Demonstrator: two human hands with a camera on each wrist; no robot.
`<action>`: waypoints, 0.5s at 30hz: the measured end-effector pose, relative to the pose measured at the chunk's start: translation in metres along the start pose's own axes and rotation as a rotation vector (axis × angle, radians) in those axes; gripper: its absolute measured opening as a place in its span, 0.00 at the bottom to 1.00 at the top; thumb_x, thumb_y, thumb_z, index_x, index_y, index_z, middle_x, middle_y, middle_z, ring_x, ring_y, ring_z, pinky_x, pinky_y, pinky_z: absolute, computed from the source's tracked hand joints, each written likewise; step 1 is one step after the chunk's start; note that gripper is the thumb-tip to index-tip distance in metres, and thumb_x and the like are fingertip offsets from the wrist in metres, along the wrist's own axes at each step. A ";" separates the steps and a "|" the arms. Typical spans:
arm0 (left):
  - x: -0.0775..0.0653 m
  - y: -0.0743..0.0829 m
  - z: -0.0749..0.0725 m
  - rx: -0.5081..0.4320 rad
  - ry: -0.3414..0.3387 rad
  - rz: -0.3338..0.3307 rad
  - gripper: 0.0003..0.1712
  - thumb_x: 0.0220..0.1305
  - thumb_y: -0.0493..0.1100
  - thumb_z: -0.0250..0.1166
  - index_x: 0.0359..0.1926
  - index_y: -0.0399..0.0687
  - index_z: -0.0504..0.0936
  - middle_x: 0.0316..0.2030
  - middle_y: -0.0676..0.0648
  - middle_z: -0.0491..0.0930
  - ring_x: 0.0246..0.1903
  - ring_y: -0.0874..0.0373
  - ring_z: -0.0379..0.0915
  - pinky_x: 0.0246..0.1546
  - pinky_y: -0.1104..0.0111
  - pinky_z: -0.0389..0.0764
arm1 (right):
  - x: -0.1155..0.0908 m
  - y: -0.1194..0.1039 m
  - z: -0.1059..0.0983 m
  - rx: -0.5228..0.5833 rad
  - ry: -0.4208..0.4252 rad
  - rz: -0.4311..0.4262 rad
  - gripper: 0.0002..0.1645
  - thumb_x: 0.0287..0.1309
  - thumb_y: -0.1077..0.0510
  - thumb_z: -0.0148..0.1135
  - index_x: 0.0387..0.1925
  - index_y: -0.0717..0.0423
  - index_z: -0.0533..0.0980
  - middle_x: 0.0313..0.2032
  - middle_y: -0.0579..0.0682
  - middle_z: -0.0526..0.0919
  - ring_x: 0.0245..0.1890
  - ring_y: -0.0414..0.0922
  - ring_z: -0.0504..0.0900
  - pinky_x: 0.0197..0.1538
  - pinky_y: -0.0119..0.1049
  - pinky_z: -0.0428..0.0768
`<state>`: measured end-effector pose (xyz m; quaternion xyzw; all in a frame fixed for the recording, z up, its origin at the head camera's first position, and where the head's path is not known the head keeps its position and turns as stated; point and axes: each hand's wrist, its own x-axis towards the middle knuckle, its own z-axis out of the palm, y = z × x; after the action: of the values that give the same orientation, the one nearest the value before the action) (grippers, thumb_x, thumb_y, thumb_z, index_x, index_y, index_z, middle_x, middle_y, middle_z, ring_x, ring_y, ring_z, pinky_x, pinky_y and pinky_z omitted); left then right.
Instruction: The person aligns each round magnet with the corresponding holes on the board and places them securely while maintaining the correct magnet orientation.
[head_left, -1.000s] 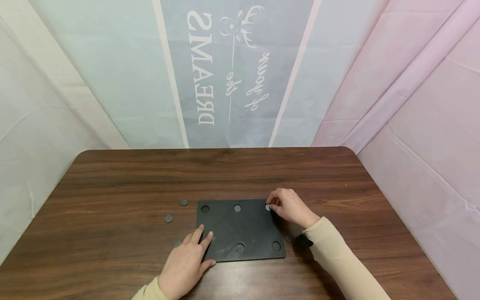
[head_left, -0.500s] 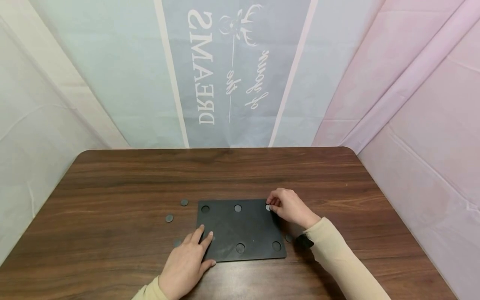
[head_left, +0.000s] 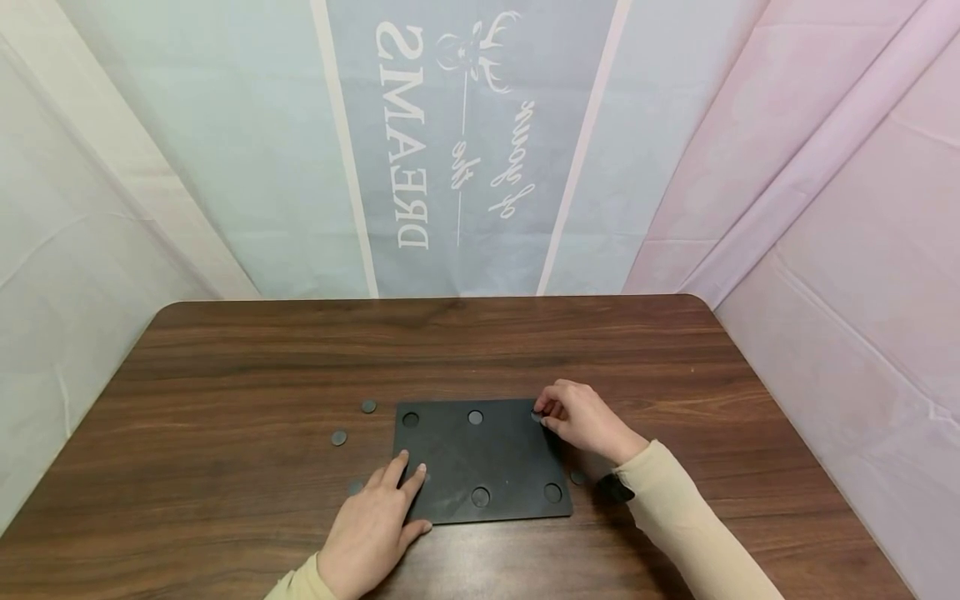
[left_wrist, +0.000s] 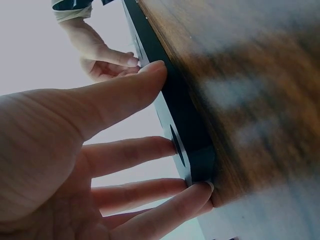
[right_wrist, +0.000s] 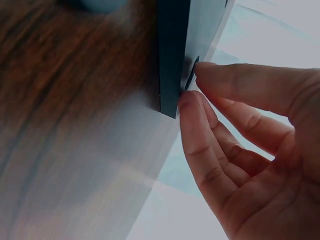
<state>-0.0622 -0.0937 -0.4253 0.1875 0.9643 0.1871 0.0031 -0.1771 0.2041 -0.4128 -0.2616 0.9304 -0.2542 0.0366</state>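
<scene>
A flat black board [head_left: 457,458] with round recesses lies on the table. Its left edge is steadied by my left hand [head_left: 367,529], the fingertips spread on the top and the thumb along the near edge. My right hand [head_left: 588,421] is at the far right corner, pinching a small grey disc [head_left: 536,416] at the recess there. In the right wrist view, the thumb [right_wrist: 210,75] and index finger meet close to the dark rim of that recess. A grey disc [head_left: 476,417] shows in the far middle recess.
Loose grey discs lie left of the board: a far one [head_left: 368,406], another [head_left: 339,437], and one [head_left: 356,487] partly behind the left hand. A further disc [head_left: 577,477] lies by the board's right edge, below the right wrist. The wooden table [head_left: 262,358] meets printed cloth behind.
The disc at the far right corner looked pale and tilted earlier; now it is darker and lies flatter. My right fingers have shifted slightly. The left hand has stayed in place.
</scene>
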 end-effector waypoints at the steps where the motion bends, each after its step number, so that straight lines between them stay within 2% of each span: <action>1: 0.000 0.000 0.000 0.000 0.001 0.000 0.35 0.48 0.51 0.75 0.56 0.39 0.80 0.58 0.32 0.73 0.51 0.37 0.75 0.33 0.51 0.81 | -0.002 0.000 -0.001 -0.002 -0.005 0.003 0.07 0.52 0.69 0.67 0.33 0.58 0.80 0.31 0.49 0.79 0.29 0.38 0.79 0.33 0.29 0.79; 7: 0.000 0.000 0.001 -0.002 0.002 0.005 0.35 0.48 0.51 0.74 0.56 0.39 0.80 0.58 0.32 0.73 0.51 0.36 0.75 0.32 0.52 0.82 | -0.011 -0.002 -0.004 -0.035 -0.027 0.027 0.08 0.53 0.67 0.67 0.36 0.58 0.80 0.33 0.48 0.79 0.29 0.37 0.78 0.33 0.30 0.78; 15: 0.001 -0.002 -0.001 -0.011 -0.002 0.006 0.35 0.49 0.51 0.74 0.56 0.39 0.80 0.57 0.32 0.73 0.51 0.36 0.75 0.32 0.51 0.82 | -0.019 -0.006 -0.007 -0.054 -0.046 0.048 0.09 0.52 0.65 0.69 0.29 0.53 0.75 0.28 0.44 0.76 0.25 0.33 0.73 0.29 0.28 0.74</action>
<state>-0.0639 -0.0950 -0.4254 0.1907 0.9626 0.1924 0.0048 -0.1595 0.2126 -0.4056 -0.2460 0.9418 -0.2221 0.0567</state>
